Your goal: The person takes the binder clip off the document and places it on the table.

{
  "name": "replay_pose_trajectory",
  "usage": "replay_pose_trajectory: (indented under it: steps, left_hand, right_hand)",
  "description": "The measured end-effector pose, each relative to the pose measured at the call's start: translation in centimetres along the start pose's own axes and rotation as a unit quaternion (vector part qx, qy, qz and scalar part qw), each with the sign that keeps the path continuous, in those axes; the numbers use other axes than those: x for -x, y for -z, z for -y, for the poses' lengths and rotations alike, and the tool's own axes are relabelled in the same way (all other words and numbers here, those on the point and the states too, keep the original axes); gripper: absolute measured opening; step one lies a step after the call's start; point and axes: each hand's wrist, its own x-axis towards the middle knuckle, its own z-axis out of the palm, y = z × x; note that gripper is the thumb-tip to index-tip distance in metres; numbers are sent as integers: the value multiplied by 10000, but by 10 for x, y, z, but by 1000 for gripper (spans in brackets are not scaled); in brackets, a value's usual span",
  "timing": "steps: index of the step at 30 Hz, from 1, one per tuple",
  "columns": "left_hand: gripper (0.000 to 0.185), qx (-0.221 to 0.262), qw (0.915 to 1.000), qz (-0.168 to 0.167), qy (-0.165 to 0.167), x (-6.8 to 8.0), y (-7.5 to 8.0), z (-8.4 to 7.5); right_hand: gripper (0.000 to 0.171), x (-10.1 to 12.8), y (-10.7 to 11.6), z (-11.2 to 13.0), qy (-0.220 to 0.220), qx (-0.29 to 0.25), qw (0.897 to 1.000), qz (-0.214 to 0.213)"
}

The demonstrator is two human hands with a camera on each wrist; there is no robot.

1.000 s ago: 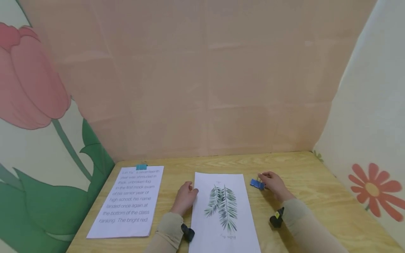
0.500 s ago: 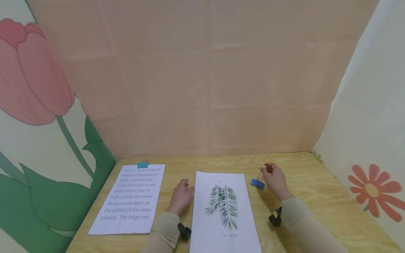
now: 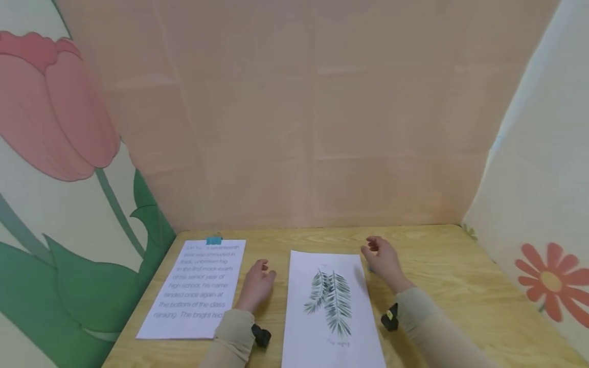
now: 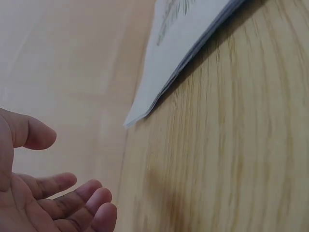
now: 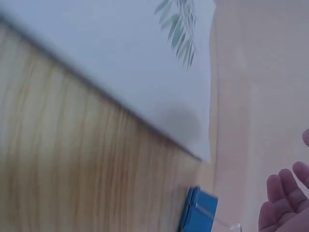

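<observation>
A stack of white paper [image 3: 333, 301], its top sheet printed with green palm leaves, lies between my two hands. My left hand [image 3: 256, 286] hovers left of the stack with loosely bent fingers and nothing in it; the left wrist view shows its palm apart from the paper's edge. Over the stack's far right corner, my right hand [image 3: 385, 263] is raised, fingers relaxed and holding nothing. Below it a blue binder clip [image 5: 200, 210] rests on the table beside that corner, mostly hidden by the hand in the head view.
On the left lies another stack of printed text pages [image 3: 193, 291], held at its top edge by a teal binder clip [image 3: 213, 240]. The wooden table [image 3: 442, 286] meets a pink-beige backdrop [image 3: 313, 128] behind, with flower-patterned walls at both sides.
My right hand has let go of the blue binder clip, lifted and moved left toward the paper's corner. My left hand has drawn slightly away from the stack's left edge.
</observation>
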Motion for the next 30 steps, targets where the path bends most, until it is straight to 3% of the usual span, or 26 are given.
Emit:
replay_pose_trajectory:
  steps: [10,19,24,30]
  left_hand:
    - [50,-124,9996,-220,-96,-1,20,2]
    - [53,-86,9990,-441,-31,-4,39,14]
    - [54,7,9982,-582,-149,-7,49,17]
    - [54,-45,9978,-667,-16,-7,58,23]
  right_hand:
    - [40,-1,-26,19,67,115,9993,337]
    - [38,0,-54,32,313,145,9966,754]
    - [36,4,-71,46,383,-33,9947,955]
    - [32,8,-92,60,387,-272,9909,1259]
